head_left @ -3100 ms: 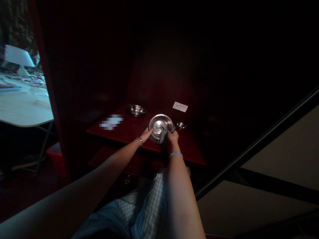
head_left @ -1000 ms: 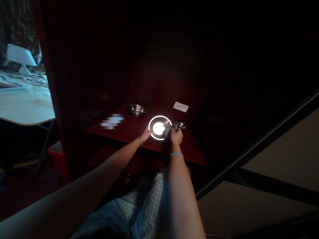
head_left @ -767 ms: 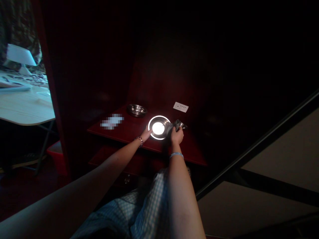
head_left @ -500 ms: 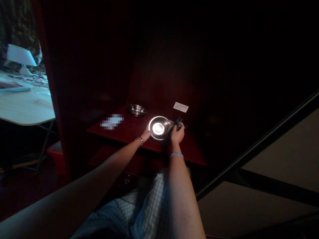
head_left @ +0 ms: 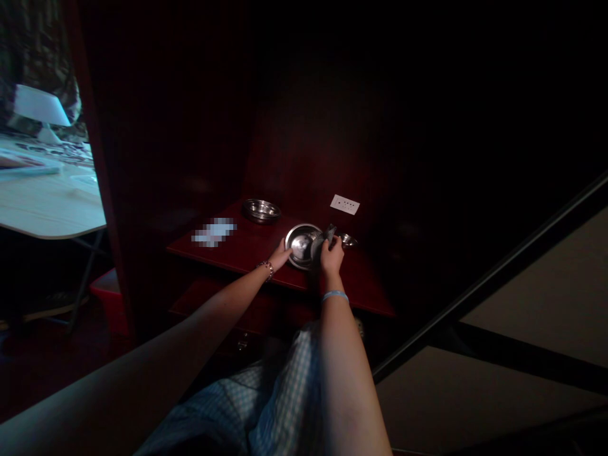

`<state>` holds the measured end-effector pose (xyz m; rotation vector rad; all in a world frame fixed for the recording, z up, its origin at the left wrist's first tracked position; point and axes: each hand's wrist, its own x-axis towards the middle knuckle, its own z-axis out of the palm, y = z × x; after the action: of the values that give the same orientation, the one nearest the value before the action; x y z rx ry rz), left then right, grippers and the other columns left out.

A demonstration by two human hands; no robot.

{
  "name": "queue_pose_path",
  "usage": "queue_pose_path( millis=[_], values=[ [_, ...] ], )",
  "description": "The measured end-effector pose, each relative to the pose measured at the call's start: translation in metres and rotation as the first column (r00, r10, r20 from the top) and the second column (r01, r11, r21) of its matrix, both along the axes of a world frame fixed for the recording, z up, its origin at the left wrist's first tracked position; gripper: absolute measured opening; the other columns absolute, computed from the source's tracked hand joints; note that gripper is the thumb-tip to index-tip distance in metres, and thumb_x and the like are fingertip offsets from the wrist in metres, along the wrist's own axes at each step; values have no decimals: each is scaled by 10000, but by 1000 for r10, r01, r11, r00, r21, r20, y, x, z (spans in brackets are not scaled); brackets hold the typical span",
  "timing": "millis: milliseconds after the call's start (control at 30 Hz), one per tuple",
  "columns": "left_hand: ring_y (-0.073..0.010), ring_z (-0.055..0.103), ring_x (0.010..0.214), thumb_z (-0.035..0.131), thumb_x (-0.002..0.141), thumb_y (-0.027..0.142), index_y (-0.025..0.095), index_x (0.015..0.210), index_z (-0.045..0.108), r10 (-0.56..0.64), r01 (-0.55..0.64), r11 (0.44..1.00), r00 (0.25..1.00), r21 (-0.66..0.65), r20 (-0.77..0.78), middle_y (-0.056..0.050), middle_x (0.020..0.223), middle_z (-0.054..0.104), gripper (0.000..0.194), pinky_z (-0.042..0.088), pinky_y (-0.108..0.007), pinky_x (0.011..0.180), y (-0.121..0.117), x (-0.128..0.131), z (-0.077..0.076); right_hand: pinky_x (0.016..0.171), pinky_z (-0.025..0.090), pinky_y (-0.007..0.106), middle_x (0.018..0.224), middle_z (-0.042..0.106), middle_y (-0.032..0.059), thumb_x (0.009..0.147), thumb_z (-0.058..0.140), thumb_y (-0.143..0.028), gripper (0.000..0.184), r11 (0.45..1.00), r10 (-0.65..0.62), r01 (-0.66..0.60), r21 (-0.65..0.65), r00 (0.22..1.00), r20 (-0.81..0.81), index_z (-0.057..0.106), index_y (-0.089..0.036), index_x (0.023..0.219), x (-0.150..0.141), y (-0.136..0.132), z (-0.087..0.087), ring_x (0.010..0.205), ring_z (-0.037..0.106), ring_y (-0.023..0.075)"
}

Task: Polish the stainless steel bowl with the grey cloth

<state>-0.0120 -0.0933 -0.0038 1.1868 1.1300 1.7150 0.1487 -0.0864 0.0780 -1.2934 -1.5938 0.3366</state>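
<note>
A round steel bowl (head_left: 300,244) sits tilted on a dark red wooden shelf (head_left: 247,244). My left hand (head_left: 280,256) holds the bowl's near left rim, fingers curled on it. My right hand (head_left: 331,255) is closed on a dark grey cloth (head_left: 323,238) and presses it against the bowl's right side. A beaded bracelet is on my left wrist and a light blue band on my right wrist.
A second steel bowl (head_left: 260,209) stands at the back left of the shelf. A small steel dish (head_left: 348,240) lies right of my right hand. A white socket plate (head_left: 344,204) is on the back wall. A pale table (head_left: 47,202) stands far left.
The bowl has tipped so its bright glare has faded. My right hand has shifted the cloth from the bowl's right edge back onto its inner right side. My left hand has stayed on the rim.
</note>
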Motion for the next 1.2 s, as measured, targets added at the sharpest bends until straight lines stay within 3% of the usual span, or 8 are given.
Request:
queue_pose_path(
  millis=[400,600,767,1000,1100,1200],
  values=[
    [-256,588,1131,593,766,165,153,1206,519,12,-12,999,1000,-51,-1,-106,1114,655,446,376,-444,1084,-1,-1,1,1050,420,393,1291,592,193,886,469,-244,513,954,252,-197,-227,936,245,406,-112,1377,-8,6,-14,1197,582,258],
    [-271,569,1165,576,773,176,149,1201,542,20,-20,998,1000,-54,5,-117,1150,650,430,370,-450,1090,-5,0,5,1096,370,402,1294,585,170,881,462,-199,413,938,344,-298,-179,870,354,500,-126,1287,-14,5,-16,1236,536,237],
    [-272,518,1235,543,795,186,150,1261,520,16,-16,1000,1000,-14,11,-125,1248,605,468,333,-437,1120,-11,0,11,1075,383,382,1245,564,136,888,427,-197,341,952,297,-299,-65,849,438,565,-161,1198,-19,-6,-8,1190,526,224],
    [-285,508,1247,506,799,179,115,1284,503,36,-37,998,999,-46,-28,-149,1251,590,489,329,-435,1126,-15,2,15,1024,414,401,1270,491,142,873,455,-222,315,981,195,-169,-99,838,510,542,-176,1172,-23,-22,2,1178,496,259],
    [-289,523,1224,506,797,181,104,1271,508,39,-39,998,999,-42,-22,-155,1239,594,480,338,-448,1120,-14,2,14,981,441,365,1242,532,106,892,426,-238,278,985,166,-164,-48,850,500,551,-207,1138,-24,-25,9,1145,515,237],
    [-280,536,1199,524,795,187,124,1245,522,31,-31,998,999,-55,3,-137,1198,618,454,345,-451,1112,-11,0,11,932,464,372,1130,616,74,907,405,-264,240,985,174,-144,-99,840,513,597,-230,1047,-23,-26,12,1066,568,234]
  ],
)
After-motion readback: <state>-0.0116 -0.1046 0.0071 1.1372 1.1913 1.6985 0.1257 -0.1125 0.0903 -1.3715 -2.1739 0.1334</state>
